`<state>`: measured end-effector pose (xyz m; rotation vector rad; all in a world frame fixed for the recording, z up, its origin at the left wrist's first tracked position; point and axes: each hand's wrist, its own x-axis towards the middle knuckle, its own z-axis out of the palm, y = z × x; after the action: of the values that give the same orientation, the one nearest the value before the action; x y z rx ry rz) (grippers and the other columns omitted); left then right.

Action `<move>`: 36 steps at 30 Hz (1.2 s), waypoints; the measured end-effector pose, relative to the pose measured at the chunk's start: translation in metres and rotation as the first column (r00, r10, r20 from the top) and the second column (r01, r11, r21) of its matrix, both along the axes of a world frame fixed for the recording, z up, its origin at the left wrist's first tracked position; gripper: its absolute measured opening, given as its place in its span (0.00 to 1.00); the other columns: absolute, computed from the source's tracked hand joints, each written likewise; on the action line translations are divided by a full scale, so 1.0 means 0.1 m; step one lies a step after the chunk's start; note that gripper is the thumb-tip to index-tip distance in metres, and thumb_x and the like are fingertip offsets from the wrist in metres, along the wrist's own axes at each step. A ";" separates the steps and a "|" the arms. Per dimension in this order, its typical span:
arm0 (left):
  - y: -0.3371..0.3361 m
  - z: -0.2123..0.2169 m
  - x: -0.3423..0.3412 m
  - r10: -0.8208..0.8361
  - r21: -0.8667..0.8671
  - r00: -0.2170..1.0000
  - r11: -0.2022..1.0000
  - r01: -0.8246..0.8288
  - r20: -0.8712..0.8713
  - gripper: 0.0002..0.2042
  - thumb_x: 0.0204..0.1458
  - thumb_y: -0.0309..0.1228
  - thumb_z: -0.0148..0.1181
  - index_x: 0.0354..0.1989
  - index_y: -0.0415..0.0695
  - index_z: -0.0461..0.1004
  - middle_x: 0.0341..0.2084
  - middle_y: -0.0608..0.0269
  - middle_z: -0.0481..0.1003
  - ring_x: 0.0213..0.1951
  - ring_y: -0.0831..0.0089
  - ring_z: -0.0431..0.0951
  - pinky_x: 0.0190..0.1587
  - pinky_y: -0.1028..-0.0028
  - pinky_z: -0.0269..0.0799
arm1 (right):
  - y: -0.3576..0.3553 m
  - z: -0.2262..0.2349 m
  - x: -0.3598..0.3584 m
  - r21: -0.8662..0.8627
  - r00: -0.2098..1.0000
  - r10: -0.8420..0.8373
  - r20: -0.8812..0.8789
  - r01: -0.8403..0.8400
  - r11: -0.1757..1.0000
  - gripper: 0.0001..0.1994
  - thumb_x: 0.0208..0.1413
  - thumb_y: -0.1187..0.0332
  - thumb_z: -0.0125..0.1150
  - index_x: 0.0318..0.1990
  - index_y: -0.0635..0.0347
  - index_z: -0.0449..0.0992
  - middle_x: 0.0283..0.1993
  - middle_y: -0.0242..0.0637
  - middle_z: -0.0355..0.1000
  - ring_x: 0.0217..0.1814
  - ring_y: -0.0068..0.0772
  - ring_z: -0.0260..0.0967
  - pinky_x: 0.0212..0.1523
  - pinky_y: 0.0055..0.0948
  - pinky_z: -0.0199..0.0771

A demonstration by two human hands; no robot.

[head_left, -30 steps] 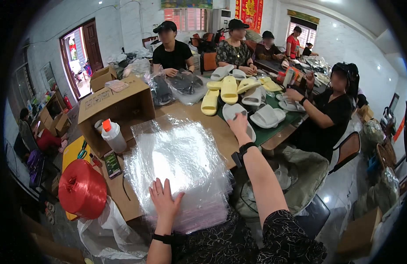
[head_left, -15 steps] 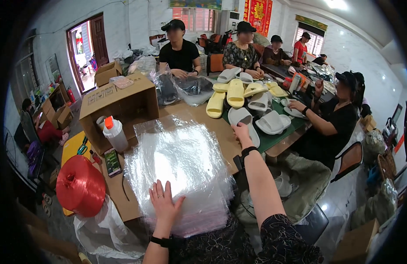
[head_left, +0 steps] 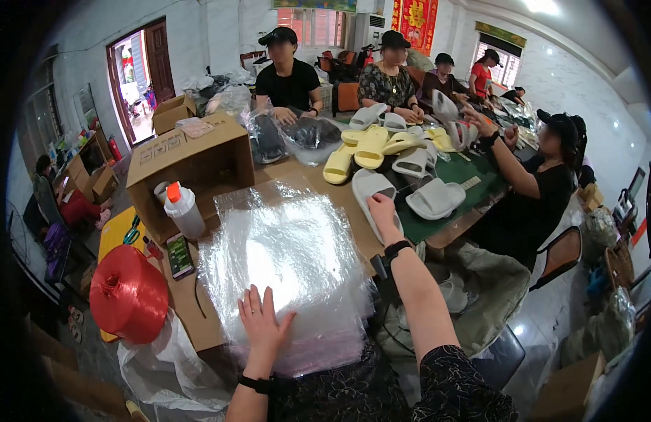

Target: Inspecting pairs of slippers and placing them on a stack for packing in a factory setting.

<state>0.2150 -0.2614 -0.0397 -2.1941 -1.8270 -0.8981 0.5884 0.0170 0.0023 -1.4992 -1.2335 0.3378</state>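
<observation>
Your left hand (head_left: 262, 323) lies flat with fingers spread on the near edge of the stack of clear plastic bags (head_left: 286, 264), pressing it down at about 6 o'clock from the stack's middle. Your right hand (head_left: 383, 213) reaches out to 1 o'clock and its fingers rest on the heel of a grey slipper (head_left: 371, 193); you cannot tell whether they have closed around it. That slipper lies on the brown table (head_left: 339, 200), just beside the stack's far right corner. At 2 o'clock another grey slipper (head_left: 434, 198) sits on a green mat (head_left: 473, 183), with yellow slippers (head_left: 364, 144) further off at 12 o'clock. At 10 o'clock a white bottle with an orange cap (head_left: 183, 211) stands against an open cardboard box (head_left: 192, 158). A red spool of twine (head_left: 127, 295) sits at 9 o'clock, near a phone (head_left: 178, 255).
</observation>
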 end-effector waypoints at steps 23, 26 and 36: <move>-0.03 0.03 0.00 -0.011 -0.048 0.998 0.999 0.014 0.055 0.39 0.55 0.55 0.63 0.69 0.41 0.65 0.71 0.37 0.57 0.73 0.41 0.53 0.74 0.42 0.41 | -0.83 0.47 0.00 0.421 0.770 -0.348 0.535 0.114 0.900 0.19 0.52 0.59 0.71 0.49 0.56 0.79 0.47 0.43 0.77 0.53 0.51 0.71 0.56 0.45 0.71; -0.02 0.02 0.00 -0.011 -0.032 0.999 0.999 0.012 0.047 0.39 0.56 0.55 0.63 0.69 0.40 0.65 0.71 0.37 0.57 0.72 0.40 0.53 0.74 0.42 0.41 | -0.97 0.50 0.51 0.440 0.422 -0.664 0.617 0.515 0.736 0.31 0.52 0.52 0.72 0.60 0.61 0.73 0.58 0.59 0.72 0.59 0.53 0.71 0.60 0.48 0.71; 0.00 -0.01 -0.01 0.001 -0.050 0.999 0.999 0.001 0.051 0.40 0.56 0.58 0.62 0.69 0.40 0.65 0.70 0.35 0.57 0.73 0.39 0.53 0.74 0.41 0.41 | -0.67 0.48 1.09 -0.083 0.987 -0.050 -0.155 0.037 0.996 0.23 0.59 0.51 0.68 0.44 0.68 0.82 0.40 0.40 0.81 0.47 0.37 0.78 0.47 0.37 0.74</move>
<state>0.2138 -0.2610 -0.0408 -2.2200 -1.8922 -0.9275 0.6974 -0.0503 0.0499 -1.5351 -1.0722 0.4715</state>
